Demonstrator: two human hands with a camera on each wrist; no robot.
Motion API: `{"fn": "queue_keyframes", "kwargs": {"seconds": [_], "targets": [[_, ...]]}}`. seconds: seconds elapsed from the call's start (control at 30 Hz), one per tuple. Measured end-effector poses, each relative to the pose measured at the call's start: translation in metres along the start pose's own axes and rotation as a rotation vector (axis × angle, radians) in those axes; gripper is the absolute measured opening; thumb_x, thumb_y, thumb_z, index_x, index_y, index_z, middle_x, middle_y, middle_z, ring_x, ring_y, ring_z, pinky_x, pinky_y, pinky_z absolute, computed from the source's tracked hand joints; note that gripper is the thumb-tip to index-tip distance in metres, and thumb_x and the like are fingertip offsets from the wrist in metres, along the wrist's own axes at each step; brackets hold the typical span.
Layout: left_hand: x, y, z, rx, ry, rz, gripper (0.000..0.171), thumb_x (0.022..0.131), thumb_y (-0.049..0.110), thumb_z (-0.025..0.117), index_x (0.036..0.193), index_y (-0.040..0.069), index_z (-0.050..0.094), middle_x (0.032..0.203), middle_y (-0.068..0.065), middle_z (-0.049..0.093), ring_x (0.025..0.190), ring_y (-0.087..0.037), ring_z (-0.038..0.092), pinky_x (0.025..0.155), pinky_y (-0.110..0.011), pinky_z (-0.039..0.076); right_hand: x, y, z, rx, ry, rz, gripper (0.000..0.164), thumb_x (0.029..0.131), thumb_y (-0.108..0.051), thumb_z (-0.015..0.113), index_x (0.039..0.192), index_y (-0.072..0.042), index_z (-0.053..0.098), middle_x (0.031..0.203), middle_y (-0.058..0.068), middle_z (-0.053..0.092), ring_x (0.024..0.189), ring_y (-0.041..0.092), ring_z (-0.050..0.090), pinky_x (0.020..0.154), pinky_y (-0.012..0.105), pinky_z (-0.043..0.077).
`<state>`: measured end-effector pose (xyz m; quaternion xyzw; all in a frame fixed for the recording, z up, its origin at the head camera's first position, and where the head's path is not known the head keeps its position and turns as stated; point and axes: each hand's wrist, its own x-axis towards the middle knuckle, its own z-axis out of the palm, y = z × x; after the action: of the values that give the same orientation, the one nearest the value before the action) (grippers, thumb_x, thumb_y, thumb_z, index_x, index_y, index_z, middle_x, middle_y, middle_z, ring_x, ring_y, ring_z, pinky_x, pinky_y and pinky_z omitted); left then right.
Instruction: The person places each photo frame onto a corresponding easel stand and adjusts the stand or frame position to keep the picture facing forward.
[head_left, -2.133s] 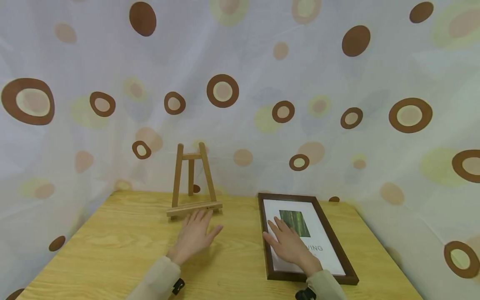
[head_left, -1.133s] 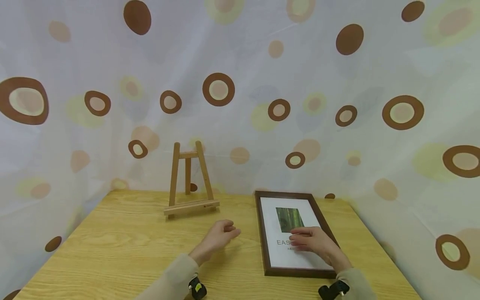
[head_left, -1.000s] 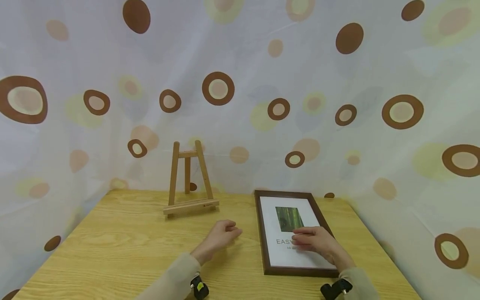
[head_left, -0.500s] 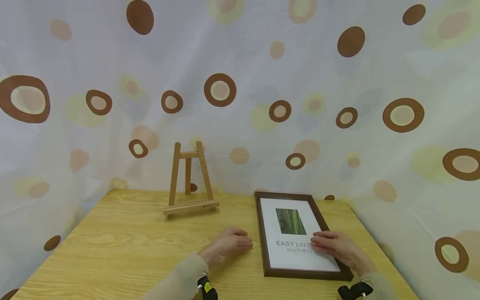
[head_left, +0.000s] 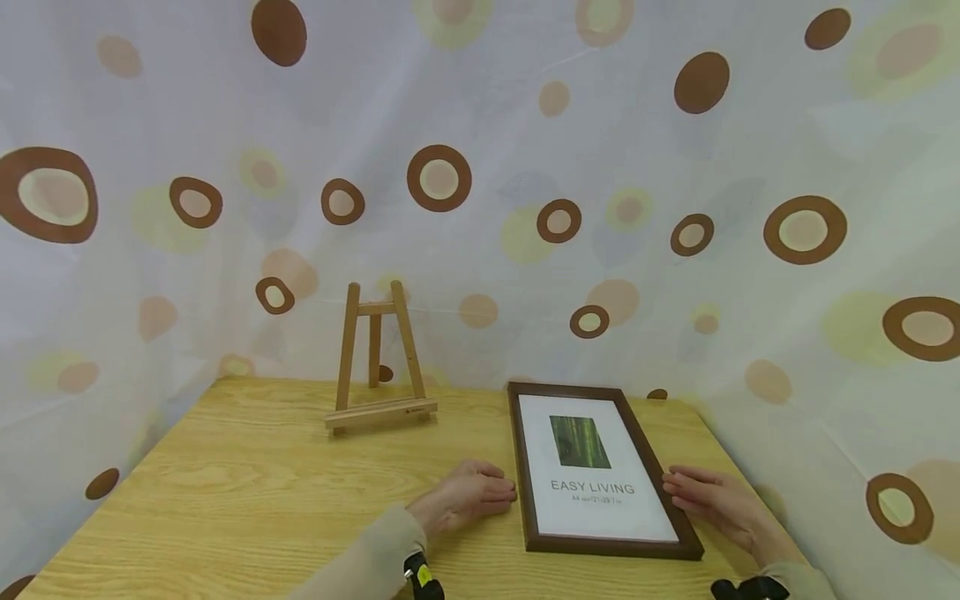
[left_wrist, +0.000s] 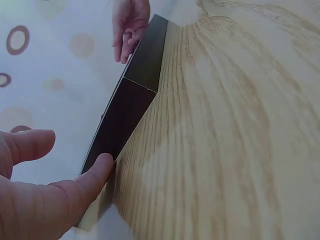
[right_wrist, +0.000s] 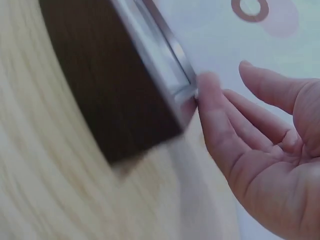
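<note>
A dark brown picture frame (head_left: 592,467) lies flat on the table, its white sheet showing a green forest picture and the words EASY LIVING. Just left of its left side is my left hand (head_left: 472,493), fingers extended toward the edge. In the left wrist view a fingertip (left_wrist: 104,161) overlaps the dark side of the frame, with the thumb held apart. My right hand (head_left: 720,504) is at the opposite long side, fingers pointing at the edge; the right wrist view has its fingertips (right_wrist: 209,85) right at the frame's rim, thumb raised away.
A small wooden easel (head_left: 381,412) stands upright at the back, left of the frame, carrying nothing. The light wood table (head_left: 225,483) reaches back to a curtain (head_left: 480,108) patterned with brown and beige circles.
My right hand has moved off the frame's face to its right edge, uncovering the lettering. My left hand has moved from in front of the easel rightward to the left edge. The frame stays put.
</note>
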<state>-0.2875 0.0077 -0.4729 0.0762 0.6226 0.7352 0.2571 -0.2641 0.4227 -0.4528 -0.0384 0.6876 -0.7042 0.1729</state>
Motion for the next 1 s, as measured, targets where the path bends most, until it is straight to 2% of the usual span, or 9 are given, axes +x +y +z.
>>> {"fn": "queue_keyframes", "kwargs": {"seconds": [0.17, 0.33, 0.43, 0.63, 0.83, 0.93, 1.0], "targets": [[0.001, 0.000, 0.004, -0.050, -0.012, -0.016, 0.053, 0.093, -0.002, 0.060, 0.136, -0.021, 0.035, 0.124, -0.029, 0.056, 0.116, -0.036, 0.061, 0.099, -0.045, 0.052, -0.003, 0.006, -0.013, -0.041, 0.036, 0.025, 0.044, 0.101, -0.010, 0.054, 0.136, 0.014, 0.047, 0.111, -0.007, 0.070, 0.099, 0.002, 0.066, 0.089, 0.025, 0.056], [0.000, 0.003, 0.004, -0.077, -0.025, -0.042, 0.054, 0.094, -0.002, 0.060, 0.138, -0.019, 0.034, 0.129, -0.028, 0.052, 0.119, -0.033, 0.059, 0.097, -0.043, 0.054, -0.001, 0.010, -0.016, -0.135, 0.064, 0.086, 0.056, 0.101, -0.021, 0.056, 0.139, 0.017, 0.041, 0.116, -0.007, 0.067, 0.099, -0.001, 0.064, 0.090, 0.027, 0.057], [-0.001, 0.004, 0.004, -0.080, -0.047, -0.045, 0.054, 0.095, -0.001, 0.058, 0.139, -0.019, 0.033, 0.133, -0.028, 0.050, 0.121, -0.033, 0.056, 0.097, -0.043, 0.054, 0.001, 0.010, -0.016, -0.129, 0.072, 0.103, 0.058, 0.101, -0.024, 0.055, 0.141, 0.016, 0.039, 0.117, -0.007, 0.067, 0.099, 0.000, 0.064, 0.090, 0.028, 0.056], [-0.002, 0.001, 0.005, -0.096, -0.100, -0.043, 0.054, 0.097, -0.002, 0.054, 0.142, -0.019, 0.030, 0.139, -0.029, 0.045, 0.121, -0.031, 0.052, 0.094, -0.040, 0.054, -0.002, 0.009, -0.014, -0.093, 0.068, 0.107, 0.049, 0.102, -0.021, 0.055, 0.136, 0.013, 0.049, 0.112, -0.008, 0.068, 0.098, 0.001, 0.064, 0.088, 0.026, 0.056], [-0.004, 0.003, 0.005, -0.113, -0.123, -0.040, 0.057, 0.099, 0.001, 0.052, 0.144, -0.020, 0.025, 0.146, -0.032, 0.036, 0.131, -0.037, 0.045, 0.103, -0.046, 0.048, -0.006, 0.001, -0.009, -0.130, 0.070, 0.108, 0.056, 0.102, -0.022, 0.054, 0.139, 0.018, 0.040, 0.116, -0.001, 0.068, 0.100, 0.004, 0.065, 0.089, 0.029, 0.057], [-0.005, 0.003, 0.003, -0.133, -0.108, -0.030, 0.057, 0.098, 0.001, 0.053, 0.144, -0.019, 0.025, 0.146, -0.033, 0.036, 0.128, -0.038, 0.048, 0.105, -0.048, 0.047, -0.007, 0.001, -0.009, -0.113, 0.033, 0.108, 0.050, 0.102, -0.022, 0.053, 0.139, 0.011, 0.046, 0.118, 0.002, 0.068, 0.102, 0.012, 0.066, 0.089, 0.035, 0.057], [-0.007, 0.003, 0.001, -0.141, -0.094, -0.029, 0.058, 0.097, 0.000, 0.054, 0.144, -0.018, 0.026, 0.144, -0.032, 0.040, 0.122, -0.037, 0.053, 0.104, -0.048, 0.048, -0.007, 0.003, -0.009, -0.085, -0.010, 0.101, 0.040, 0.103, -0.020, 0.051, 0.137, 0.001, 0.054, 0.117, 0.000, 0.068, 0.103, 0.015, 0.067, 0.089, 0.037, 0.057]]}}
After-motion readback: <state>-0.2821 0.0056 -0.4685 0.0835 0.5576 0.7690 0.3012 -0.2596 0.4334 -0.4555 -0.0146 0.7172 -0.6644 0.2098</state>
